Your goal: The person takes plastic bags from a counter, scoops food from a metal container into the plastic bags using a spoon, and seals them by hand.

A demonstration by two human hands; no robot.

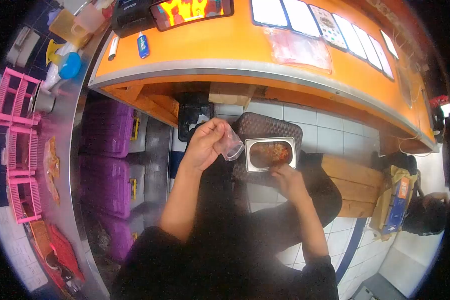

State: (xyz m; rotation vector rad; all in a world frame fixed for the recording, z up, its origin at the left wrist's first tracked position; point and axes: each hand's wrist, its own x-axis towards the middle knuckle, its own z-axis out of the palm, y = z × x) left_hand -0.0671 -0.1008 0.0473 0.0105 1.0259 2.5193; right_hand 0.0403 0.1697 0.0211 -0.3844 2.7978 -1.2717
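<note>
My left hand pinches the rim of a small clear plastic bag, which hangs with its mouth toward the right. A rectangular metal container holds reddish-brown food and rests on a dark woven surface in front of me. At the container's near edge is my right hand, its fingers bent together over the rim. Whether those fingers hold anything is too small to tell.
An orange counter with a metal edge runs across the top, bearing phones, clear bags and a blue bottle. Purple crates and pink baskets stand left. A wooden bench is at right.
</note>
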